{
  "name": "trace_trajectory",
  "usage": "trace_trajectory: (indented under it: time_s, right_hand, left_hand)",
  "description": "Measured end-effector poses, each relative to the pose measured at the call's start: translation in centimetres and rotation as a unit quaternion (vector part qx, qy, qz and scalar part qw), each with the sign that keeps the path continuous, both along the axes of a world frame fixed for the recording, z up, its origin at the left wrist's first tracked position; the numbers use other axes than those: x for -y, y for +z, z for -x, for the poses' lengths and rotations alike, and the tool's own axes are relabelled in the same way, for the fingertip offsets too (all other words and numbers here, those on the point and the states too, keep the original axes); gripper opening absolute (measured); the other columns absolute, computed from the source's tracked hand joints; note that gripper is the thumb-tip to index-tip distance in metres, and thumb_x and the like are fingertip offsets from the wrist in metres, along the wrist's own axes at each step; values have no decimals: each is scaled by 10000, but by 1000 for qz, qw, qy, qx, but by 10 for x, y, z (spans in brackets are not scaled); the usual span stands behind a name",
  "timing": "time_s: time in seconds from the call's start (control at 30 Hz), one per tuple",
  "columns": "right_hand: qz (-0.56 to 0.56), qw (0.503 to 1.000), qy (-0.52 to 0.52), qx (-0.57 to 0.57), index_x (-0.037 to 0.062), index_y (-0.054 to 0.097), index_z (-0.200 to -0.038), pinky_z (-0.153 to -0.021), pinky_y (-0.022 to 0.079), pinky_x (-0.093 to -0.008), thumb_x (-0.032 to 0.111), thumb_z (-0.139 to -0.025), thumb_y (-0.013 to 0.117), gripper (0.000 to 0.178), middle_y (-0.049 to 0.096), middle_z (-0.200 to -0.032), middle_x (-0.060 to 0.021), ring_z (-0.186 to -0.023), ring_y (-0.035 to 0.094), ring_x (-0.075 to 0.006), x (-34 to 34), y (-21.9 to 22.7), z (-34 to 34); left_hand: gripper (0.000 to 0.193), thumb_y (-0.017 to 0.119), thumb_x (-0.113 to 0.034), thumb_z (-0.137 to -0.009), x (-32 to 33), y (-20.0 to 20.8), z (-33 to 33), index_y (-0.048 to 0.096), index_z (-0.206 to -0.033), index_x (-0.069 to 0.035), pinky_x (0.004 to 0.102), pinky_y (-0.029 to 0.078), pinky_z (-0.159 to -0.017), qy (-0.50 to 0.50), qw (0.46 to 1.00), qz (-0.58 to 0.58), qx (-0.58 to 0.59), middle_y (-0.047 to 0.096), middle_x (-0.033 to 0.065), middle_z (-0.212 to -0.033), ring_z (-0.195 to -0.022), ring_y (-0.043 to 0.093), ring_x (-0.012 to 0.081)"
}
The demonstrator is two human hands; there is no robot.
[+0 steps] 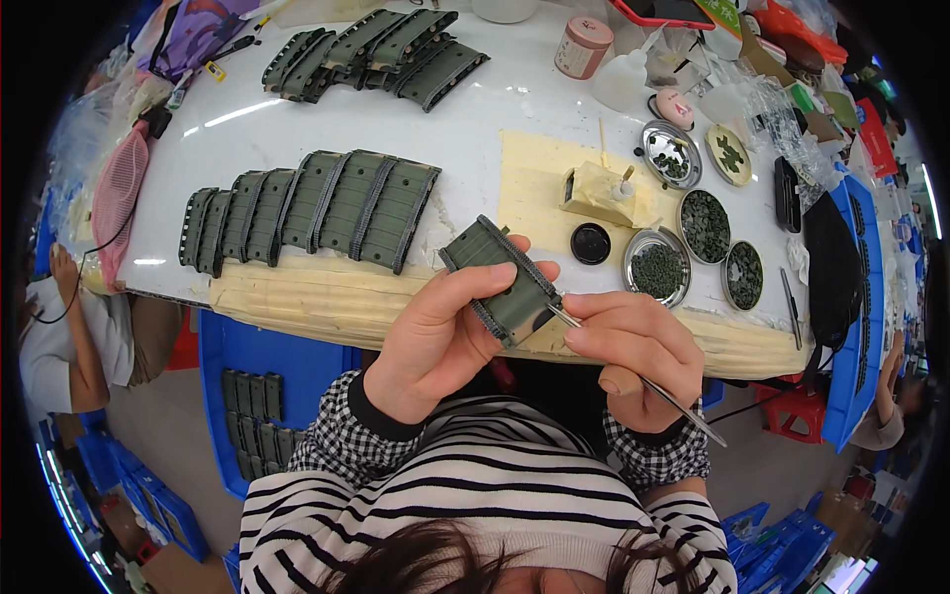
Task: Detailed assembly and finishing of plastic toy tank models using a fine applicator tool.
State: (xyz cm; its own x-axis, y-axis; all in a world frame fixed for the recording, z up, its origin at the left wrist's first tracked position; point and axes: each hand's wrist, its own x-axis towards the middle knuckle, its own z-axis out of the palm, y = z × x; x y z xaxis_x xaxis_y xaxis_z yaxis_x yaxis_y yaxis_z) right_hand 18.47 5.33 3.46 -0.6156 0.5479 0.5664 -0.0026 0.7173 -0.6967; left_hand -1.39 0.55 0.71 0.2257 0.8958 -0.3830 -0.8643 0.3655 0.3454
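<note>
My left hand (pixel 445 332) is closed around a dark green rectangular plastic part (pixel 495 252) with ridged edges, tilted above the table's front edge. Metal tweezers (pixel 683 409) are pinched in my right hand (pixel 633 342), their tip at the part's right edge. Whether the tip grips anything is too small to tell. Left of my hands, a row of similar green parts (pixel 332 203) lies side by side. Dishes to the right hold small green pieces: a round metal dish (pixel 629 282), an oval tin (pixel 683 203) and another tin (pixel 727 287).
More green parts (pixel 406 45) are stacked at the back. A taped block (pixel 594 198) and a black cap (pixel 591 244) stand near the dishes. A pink jar (pixel 584 48) is farther back. Blue trays (pixel 223 396) flank the table, and another person's arm (pixel 89 346) shows at left.
</note>
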Motion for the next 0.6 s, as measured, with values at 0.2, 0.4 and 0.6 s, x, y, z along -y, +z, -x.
trace_trajectory:
  time_s: [0.2, 0.4, 0.6]
  right_hand:
    - [1, 1000, 5, -2, -8, 671, -1045, -756, 534, -353, 197, -835, 682, 293, 660, -970, -149, -950, 660, -304, -3, -2, -1]
    - [-4, 1000, 9, 0, -2, 676, -1039, -749, 533, -348, 176, -815, 698, 287, 667, -972, -146, -945, 664, -295, -4, -2, -2]
    - [2, 1000, -1, -7, 0, 671, -1046, -755, 531, -347, 170, -824, 692, 281, 664, -976, -140, -944, 665, -292, -3, -5, -2]
  left_hand:
    - [371, 544, -119, -909, 0, 0, 0, 484, -1262, -21, 376, 526, -900, 0, 1000, -5, 5, 615, 162, -1136, -1055, 615, 233]
    - [374, 545, -103, -905, 0, 1, 0, 482, -1263, -17, 380, 521, -911, -1, 1000, -6, 13, 624, 173, -1119, -1072, 611, 241]
    - [334, 560, -93, -913, 0, -2, 1, 482, -1233, -37, 364, 514, -915, -1, 1000, -17, 24, 604, 184, -1172, -1072, 616, 233]
